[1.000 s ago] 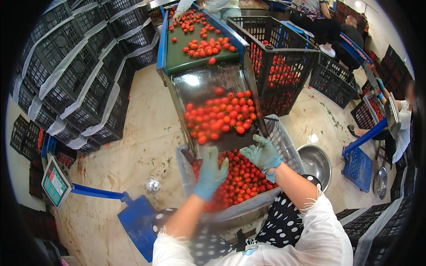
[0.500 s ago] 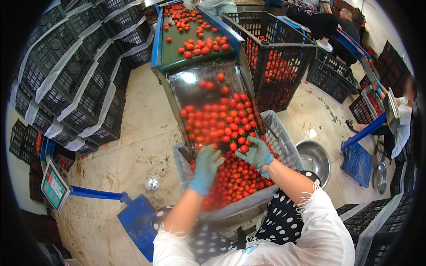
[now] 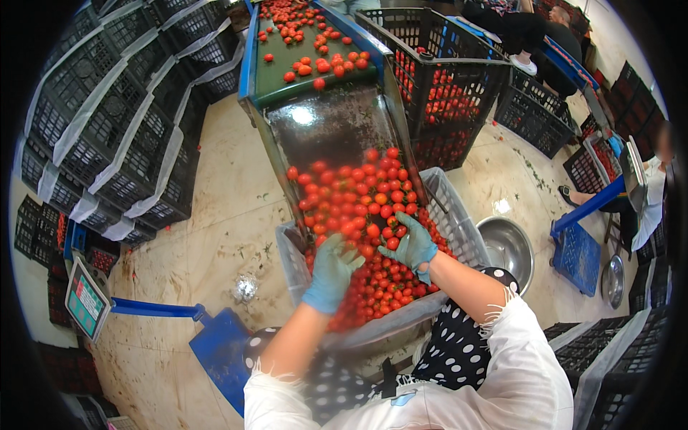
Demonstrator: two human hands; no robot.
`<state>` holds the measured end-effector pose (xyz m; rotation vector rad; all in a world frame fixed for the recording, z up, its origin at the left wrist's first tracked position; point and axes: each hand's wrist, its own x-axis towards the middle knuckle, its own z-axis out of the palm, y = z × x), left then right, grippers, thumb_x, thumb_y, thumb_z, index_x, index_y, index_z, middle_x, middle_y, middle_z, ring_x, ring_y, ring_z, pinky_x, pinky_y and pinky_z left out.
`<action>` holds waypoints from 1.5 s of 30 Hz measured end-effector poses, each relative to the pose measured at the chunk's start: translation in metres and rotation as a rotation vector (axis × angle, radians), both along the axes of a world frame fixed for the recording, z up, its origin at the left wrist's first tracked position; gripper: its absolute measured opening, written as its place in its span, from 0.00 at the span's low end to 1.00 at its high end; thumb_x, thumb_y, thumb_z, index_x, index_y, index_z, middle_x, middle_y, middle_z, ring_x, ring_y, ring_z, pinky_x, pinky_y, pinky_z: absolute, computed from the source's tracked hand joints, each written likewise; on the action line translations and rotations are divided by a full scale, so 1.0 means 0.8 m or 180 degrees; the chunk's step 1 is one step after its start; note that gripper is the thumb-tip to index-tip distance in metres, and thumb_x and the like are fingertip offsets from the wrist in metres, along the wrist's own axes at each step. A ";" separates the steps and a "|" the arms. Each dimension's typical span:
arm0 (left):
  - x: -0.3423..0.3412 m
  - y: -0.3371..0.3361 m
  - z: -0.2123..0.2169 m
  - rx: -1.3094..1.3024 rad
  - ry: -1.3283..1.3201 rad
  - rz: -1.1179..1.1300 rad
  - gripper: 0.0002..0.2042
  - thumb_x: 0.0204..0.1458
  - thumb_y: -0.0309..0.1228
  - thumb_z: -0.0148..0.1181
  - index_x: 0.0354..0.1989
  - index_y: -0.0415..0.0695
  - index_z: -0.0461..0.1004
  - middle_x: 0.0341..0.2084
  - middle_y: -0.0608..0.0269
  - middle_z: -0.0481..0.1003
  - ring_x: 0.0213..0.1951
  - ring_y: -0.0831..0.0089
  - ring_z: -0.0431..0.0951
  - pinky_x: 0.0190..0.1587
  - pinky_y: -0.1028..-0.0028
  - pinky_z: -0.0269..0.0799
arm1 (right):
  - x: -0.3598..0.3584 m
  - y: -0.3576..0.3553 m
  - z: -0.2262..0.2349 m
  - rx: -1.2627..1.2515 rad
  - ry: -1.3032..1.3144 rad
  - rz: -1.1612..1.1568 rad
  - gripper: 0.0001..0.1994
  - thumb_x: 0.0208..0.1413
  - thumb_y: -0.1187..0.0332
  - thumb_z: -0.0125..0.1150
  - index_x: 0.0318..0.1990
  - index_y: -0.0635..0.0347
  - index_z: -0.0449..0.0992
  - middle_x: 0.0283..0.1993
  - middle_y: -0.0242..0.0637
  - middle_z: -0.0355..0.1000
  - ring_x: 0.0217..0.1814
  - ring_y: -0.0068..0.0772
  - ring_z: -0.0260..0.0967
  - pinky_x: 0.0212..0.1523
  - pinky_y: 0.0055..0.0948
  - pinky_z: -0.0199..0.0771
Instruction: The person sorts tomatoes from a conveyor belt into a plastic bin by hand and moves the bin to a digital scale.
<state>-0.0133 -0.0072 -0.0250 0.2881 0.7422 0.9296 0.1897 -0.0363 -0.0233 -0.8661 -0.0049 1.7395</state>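
Where tomatoes (image 3: 358, 208) pile, right hand (image 3: 410, 246) touching

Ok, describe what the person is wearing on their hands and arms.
Both hands wear thin gloves: the left hand in blue, the right hand in teal green. The forearms are bare. White sleeves with a frayed edge are pushed up toward the elbows.

Blue-gloved left hand (image 3: 331, 274) reaching forward with fingers spread, teal-gloved right hand (image 3: 410, 245) lying open palm-down, bare forearms extending from white sleeves
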 end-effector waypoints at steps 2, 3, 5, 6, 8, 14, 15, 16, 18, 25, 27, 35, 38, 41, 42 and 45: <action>0.001 -0.002 0.004 -0.0079 0.0124 0.0020 0.12 0.49 0.39 0.56 0.41 0.50 0.69 0.36 0.63 0.69 0.44 0.58 0.69 0.45 0.50 0.67 | 0.000 0.000 -0.002 -0.0038 -0.0025 -0.0006 0.25 0.53 0.52 0.55 0.59 0.37 0.58 0.62 0.30 0.55 0.58 0.39 0.59 0.56 0.48 0.56; 0.000 -0.003 0.002 -0.0085 0.0126 0.0009 0.12 0.50 0.39 0.55 0.40 0.50 0.69 0.35 0.64 0.69 0.44 0.58 0.69 0.45 0.50 0.67 | 0.001 0.001 -0.003 -0.0014 -0.0042 0.0018 0.26 0.52 0.51 0.55 0.59 0.36 0.58 0.63 0.30 0.54 0.58 0.40 0.58 0.56 0.48 0.56; -0.001 -0.004 0.000 -0.0098 0.0128 -0.0011 0.10 0.50 0.39 0.55 0.39 0.52 0.69 0.32 0.65 0.69 0.44 0.58 0.68 0.44 0.49 0.67 | 0.002 0.002 -0.007 0.0034 -0.0078 0.0068 0.27 0.52 0.51 0.55 0.60 0.36 0.57 0.64 0.31 0.52 0.59 0.41 0.57 0.56 0.49 0.55; -0.001 -0.004 -0.001 -0.0127 0.0171 -0.0047 0.10 0.50 0.39 0.55 0.38 0.52 0.70 0.30 0.66 0.70 0.45 0.57 0.68 0.44 0.49 0.67 | 0.003 0.002 -0.008 0.0051 -0.0055 0.0119 0.28 0.52 0.50 0.56 0.60 0.36 0.56 0.64 0.31 0.52 0.60 0.41 0.56 0.57 0.50 0.54; 0.001 -0.006 0.001 -0.0194 0.0253 -0.0129 0.09 0.50 0.38 0.55 0.37 0.52 0.70 0.28 0.67 0.70 0.45 0.56 0.68 0.44 0.49 0.67 | 0.007 0.003 -0.014 0.0078 -0.0013 0.0211 0.29 0.52 0.50 0.56 0.61 0.36 0.55 0.64 0.30 0.51 0.61 0.41 0.55 0.58 0.50 0.53; 0.000 -0.009 -0.010 -0.0501 0.0168 -0.0222 0.10 0.51 0.39 0.54 0.39 0.52 0.68 0.42 0.58 0.67 0.53 0.44 0.59 0.48 0.47 0.66 | 0.011 0.007 -0.030 0.0105 -0.0147 0.0289 0.30 0.52 0.49 0.54 0.63 0.35 0.52 0.68 0.27 0.45 0.65 0.43 0.51 0.59 0.55 0.49; 0.000 -0.009 -0.015 -0.0539 0.0187 -0.0199 0.11 0.51 0.39 0.53 0.41 0.52 0.67 0.46 0.55 0.63 0.56 0.42 0.56 0.49 0.46 0.64 | 0.010 0.007 -0.028 0.0055 -0.0134 0.0285 0.30 0.53 0.49 0.54 0.63 0.35 0.52 0.68 0.27 0.44 0.65 0.43 0.50 0.59 0.55 0.49; 0.003 -0.009 -0.012 -0.0574 0.0202 -0.0187 0.12 0.51 0.39 0.53 0.42 0.52 0.66 0.51 0.53 0.58 0.58 0.41 0.52 0.50 0.46 0.63 | 0.009 0.006 -0.021 0.0007 -0.0124 0.0270 0.30 0.53 0.49 0.54 0.63 0.35 0.52 0.68 0.27 0.43 0.65 0.43 0.50 0.59 0.56 0.49; 0.005 -0.009 -0.011 -0.0573 0.0172 -0.0193 0.14 0.51 0.40 0.53 0.44 0.51 0.64 0.58 0.49 0.49 0.61 0.39 0.47 0.52 0.44 0.61 | 0.008 0.005 -0.019 -0.0067 -0.0159 0.0204 0.30 0.53 0.50 0.54 0.63 0.35 0.53 0.69 0.27 0.42 0.65 0.43 0.50 0.58 0.57 0.49; 0.004 -0.006 -0.016 -0.0492 0.0043 -0.0233 0.14 0.51 0.39 0.52 0.44 0.50 0.62 0.60 0.48 0.44 0.62 0.38 0.44 0.53 0.44 0.60 | 0.002 0.004 -0.005 -0.0280 -0.0382 -0.0129 0.29 0.52 0.51 0.56 0.61 0.36 0.55 0.68 0.27 0.44 0.66 0.41 0.48 0.58 0.56 0.52; 0.003 -0.007 -0.017 -0.0465 0.0047 -0.0240 0.16 0.51 0.39 0.52 0.46 0.50 0.61 0.60 0.48 0.43 0.62 0.39 0.44 0.53 0.44 0.60 | 0.008 0.005 -0.016 -0.0251 -0.0243 -0.0147 0.30 0.50 0.54 0.60 0.61 0.36 0.57 0.71 0.28 0.30 0.70 0.41 0.33 0.58 0.58 0.52; 0.004 -0.007 -0.007 -0.0461 0.0109 -0.0205 0.21 0.52 0.39 0.51 0.53 0.51 0.56 0.63 0.48 0.35 0.64 0.41 0.41 0.52 0.45 0.62 | 0.013 0.007 -0.021 -0.0103 -0.0247 -0.0011 0.30 0.48 0.55 0.61 0.60 0.39 0.59 0.70 0.31 0.34 0.69 0.46 0.37 0.58 0.54 0.54; 0.005 -0.007 -0.005 -0.0414 0.0172 -0.0161 0.24 0.52 0.40 0.50 0.57 0.51 0.52 0.63 0.48 0.33 0.64 0.41 0.38 0.52 0.45 0.62 | 0.013 0.007 -0.023 -0.0155 -0.0277 -0.0046 0.29 0.49 0.55 0.61 0.59 0.40 0.60 0.69 0.33 0.36 0.67 0.47 0.40 0.57 0.53 0.55; 0.006 -0.005 -0.004 -0.0447 0.0200 -0.0133 0.30 0.52 0.41 0.51 0.62 0.54 0.46 0.64 0.51 0.29 0.65 0.41 0.37 0.52 0.45 0.62 | 0.010 0.009 -0.021 -0.0302 -0.0295 -0.0118 0.28 0.49 0.55 0.60 0.59 0.41 0.60 0.67 0.33 0.40 0.65 0.48 0.43 0.57 0.52 0.57; 0.004 -0.004 -0.008 -0.0492 0.0157 -0.0132 0.32 0.52 0.41 0.52 0.63 0.54 0.44 0.65 0.52 0.28 0.65 0.41 0.36 0.52 0.45 0.62 | 0.008 0.009 -0.019 -0.0374 -0.0294 -0.0164 0.28 0.49 0.55 0.60 0.58 0.41 0.60 0.67 0.34 0.42 0.65 0.48 0.43 0.57 0.51 0.57; 0.000 -0.001 -0.012 -0.0537 0.0087 -0.0114 0.38 0.50 0.41 0.56 0.65 0.55 0.39 0.65 0.54 0.26 0.65 0.41 0.36 0.52 0.44 0.61 | 0.007 0.007 -0.009 -0.0241 -0.0247 -0.0076 0.26 0.50 0.55 0.59 0.58 0.41 0.60 0.65 0.34 0.46 0.63 0.48 0.47 0.56 0.49 0.59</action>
